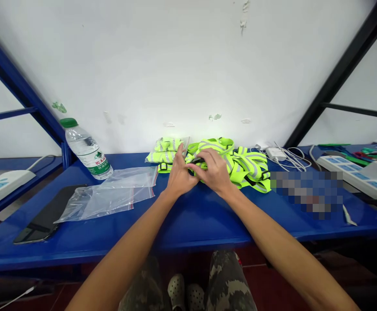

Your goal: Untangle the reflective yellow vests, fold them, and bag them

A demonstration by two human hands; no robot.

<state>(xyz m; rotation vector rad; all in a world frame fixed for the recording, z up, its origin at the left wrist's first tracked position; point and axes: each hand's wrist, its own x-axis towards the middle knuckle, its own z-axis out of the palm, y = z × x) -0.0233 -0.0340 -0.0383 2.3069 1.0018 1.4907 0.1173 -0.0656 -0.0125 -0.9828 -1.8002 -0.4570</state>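
Neon yellow straps with grey reflective stripes and black buckles lie in a heap (251, 166) at the middle of the blue table (204, 220). My left hand (181, 175) is at the heap's left end, fingers closed around something dark that is mostly hidden. Pressed close on its right, my right hand (212, 169) pinches a dark piece, perhaps a buckle, between thumb and fingers. Behind my left hand, a clear bag of folded yellow straps (164, 149) rests near the wall. Flat clear zip bags (110, 198) are spread on the left.
A water bottle (89, 151) leans at the back left, with a black phone (47, 216) in front of it. White cables and a charger (276, 154) lie right of the heap. Power strips (357, 175) (5, 185) sit at both sides. Blurred items cover the right part.
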